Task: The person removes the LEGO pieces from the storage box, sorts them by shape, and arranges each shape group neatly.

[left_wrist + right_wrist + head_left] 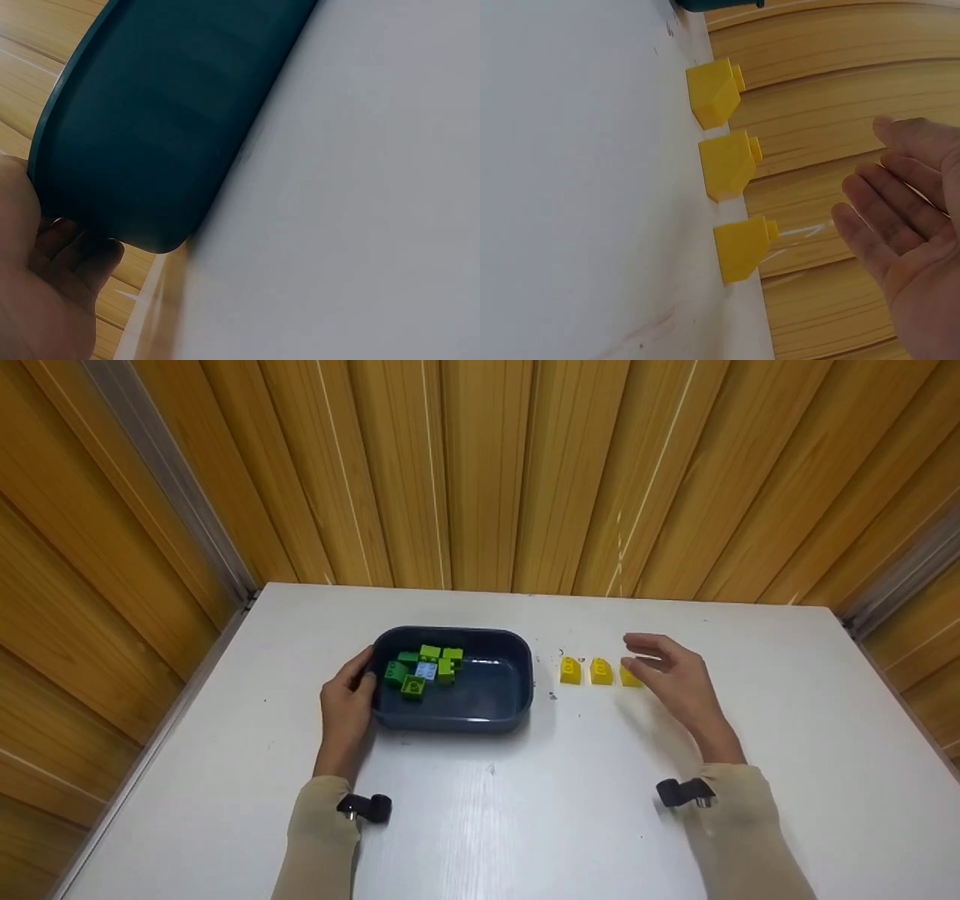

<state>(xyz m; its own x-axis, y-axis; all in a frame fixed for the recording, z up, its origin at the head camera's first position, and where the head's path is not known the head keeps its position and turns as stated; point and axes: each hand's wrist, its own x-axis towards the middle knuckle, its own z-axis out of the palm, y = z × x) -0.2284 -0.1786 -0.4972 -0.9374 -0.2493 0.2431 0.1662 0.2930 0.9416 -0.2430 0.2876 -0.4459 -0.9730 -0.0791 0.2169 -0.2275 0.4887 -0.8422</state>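
My left hand [349, 697] grips the left end of a dark blue rectangular tub [517, 720]. In the left wrist view, the thumb [15, 214] lies at the rim while the other fingers curl against the outer wall. Inside the tub's left half lie several green toy bricks [396, 672] and a light blue brick [426, 670]. To the right of the tub, three yellow bricks with sloped sides, left [570, 670], middle [601, 671] and right [628, 678], stand in a row. Over the right one hovers my right hand [679, 682], fingers apart and holding nothing; it partly covers that brick in the head view.
All of this is on a white table [465, 825], its far edge close to a wood-patterned wall [480, 472]. Small dark marks [553, 696] dot the tabletop between the tub and the yellow bricks. Each sleeve cuff carries a small black camera.
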